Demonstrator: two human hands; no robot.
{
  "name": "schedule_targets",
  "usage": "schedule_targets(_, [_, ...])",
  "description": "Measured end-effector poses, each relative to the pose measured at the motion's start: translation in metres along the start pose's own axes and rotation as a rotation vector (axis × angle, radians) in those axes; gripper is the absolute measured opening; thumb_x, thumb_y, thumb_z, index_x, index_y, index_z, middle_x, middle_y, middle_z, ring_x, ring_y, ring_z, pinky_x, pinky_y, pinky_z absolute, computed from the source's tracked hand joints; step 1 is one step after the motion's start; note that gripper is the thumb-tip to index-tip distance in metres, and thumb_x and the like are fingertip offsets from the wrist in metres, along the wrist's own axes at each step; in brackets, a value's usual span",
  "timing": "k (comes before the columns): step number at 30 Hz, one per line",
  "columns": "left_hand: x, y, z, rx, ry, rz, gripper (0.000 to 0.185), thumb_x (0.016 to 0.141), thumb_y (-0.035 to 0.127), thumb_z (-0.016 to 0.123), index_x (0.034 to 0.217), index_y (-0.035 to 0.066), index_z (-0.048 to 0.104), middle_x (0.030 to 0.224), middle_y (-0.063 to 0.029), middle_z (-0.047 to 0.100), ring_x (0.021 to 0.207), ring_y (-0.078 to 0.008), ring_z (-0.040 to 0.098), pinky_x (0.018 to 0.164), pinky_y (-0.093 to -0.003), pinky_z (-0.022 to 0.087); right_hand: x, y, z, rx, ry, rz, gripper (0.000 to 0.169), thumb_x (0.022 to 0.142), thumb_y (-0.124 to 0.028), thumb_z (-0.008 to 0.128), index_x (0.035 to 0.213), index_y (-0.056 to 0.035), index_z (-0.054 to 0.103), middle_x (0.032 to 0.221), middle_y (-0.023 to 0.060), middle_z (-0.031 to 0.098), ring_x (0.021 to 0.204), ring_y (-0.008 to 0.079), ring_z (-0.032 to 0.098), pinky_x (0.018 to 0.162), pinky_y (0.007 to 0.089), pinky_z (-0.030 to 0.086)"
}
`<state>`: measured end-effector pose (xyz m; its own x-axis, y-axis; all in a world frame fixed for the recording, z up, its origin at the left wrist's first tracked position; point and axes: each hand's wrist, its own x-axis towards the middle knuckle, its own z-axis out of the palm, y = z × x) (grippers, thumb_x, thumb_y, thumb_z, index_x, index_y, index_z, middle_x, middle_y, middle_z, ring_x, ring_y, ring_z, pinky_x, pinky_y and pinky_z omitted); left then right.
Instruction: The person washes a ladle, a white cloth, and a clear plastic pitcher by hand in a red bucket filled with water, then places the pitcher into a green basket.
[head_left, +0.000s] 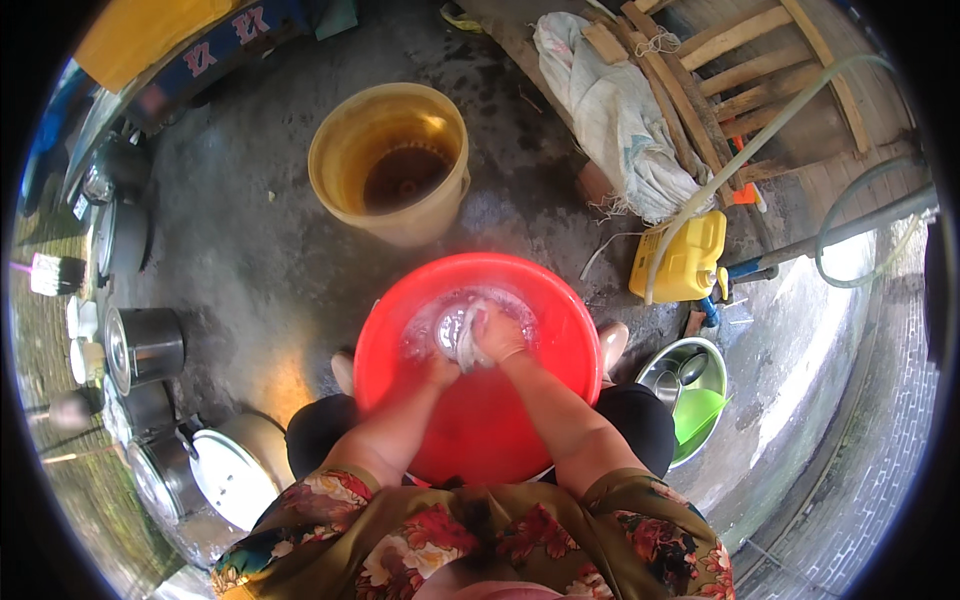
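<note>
A large red plastic basin (480, 442) stands before me between my knees, with soapy water in it. My right hand (499, 334) is closed on a wet whitish cloth (470, 346), pressed against a shiny round metal dish (450, 330) at the water. My left hand (439, 369) is at the near left edge of that dish; its fingers are blurred and partly hidden, so its grip is unclear.
Beyond the basin stands a yellowish plastic bucket (450, 217) with dark liquid. On the right are a yellow jerrycan (675, 259), a metal bowl (646, 367) holding ladles and a green plastic item, a hose, a woven sack (622, 127) and wooden slats. Metal pots (161, 346) line the left.
</note>
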<state>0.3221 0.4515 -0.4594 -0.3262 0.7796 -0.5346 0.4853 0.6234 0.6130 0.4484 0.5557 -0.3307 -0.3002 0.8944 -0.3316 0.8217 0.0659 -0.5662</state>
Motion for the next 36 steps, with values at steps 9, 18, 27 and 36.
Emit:
schedule_targets(9, [0.038, -0.024, 0.003, 0.063, -0.081, 0.037, 0.053, 0.081, 0.039, 0.061, 0.123, 0.009, 0.053, 0.120, -0.0131, 0.058, 0.113, -0.0232, 0.054, 0.090, -0.0353, 0.045, -0.027, 0.093, 0.089, -0.056, -0.443, 0.565, 0.047, 0.091, -0.033, 0.046, 0.127, -0.0040, 0.042, 0.111, 0.0240, 0.060, 0.102, 0.0374, 0.058, 0.087, 0.0440, 0.046])
schedule_targets(18, [0.020, -0.004, -0.009, 0.145, -0.228, 0.016, 0.045, 0.081, 0.040, 0.061, 0.117, 0.013, 0.059, 0.118, -0.0108, 0.060, 0.109, -0.0230, 0.057, 0.088, -0.0365, 0.046, 0.026, 0.071, 0.027, 0.200, -0.102, 0.549, 0.044, 0.092, -0.036, 0.044, 0.112, 0.0007, 0.058, 0.109, 0.0227, 0.062, 0.098, 0.0306, 0.063, 0.083, 0.0404, 0.048])
schedule_targets(27, [0.023, 0.017, -0.013, -0.164, -0.135, 0.148, 0.056, 0.077, 0.035, 0.068, 0.126, 0.015, 0.049, 0.116, -0.0108, 0.060, 0.110, -0.0237, 0.054, 0.090, -0.0361, 0.045, -0.009, -0.075, -0.099, 0.102, -0.460, -0.385, 0.027, 0.086, -0.034, 0.058, 0.098, -0.0104, 0.063, 0.098, 0.0084, 0.066, 0.093, 0.0276, 0.062, 0.082, 0.0420, 0.048])
schedule_targets(36, [0.044, 0.005, -0.020, 0.124, -0.124, 0.119, 0.059, 0.075, 0.032, 0.071, 0.127, 0.015, 0.047, 0.114, -0.0102, 0.060, 0.109, -0.0243, 0.055, 0.090, -0.0367, 0.045, -0.052, -0.009, -0.011, -0.462, -0.317, -0.558, 0.043, 0.076, -0.042, 0.064, 0.118, -0.0331, 0.057, 0.150, 0.0004, 0.021, 0.132, 0.0498, 0.014, 0.098, 0.0622, 0.033])
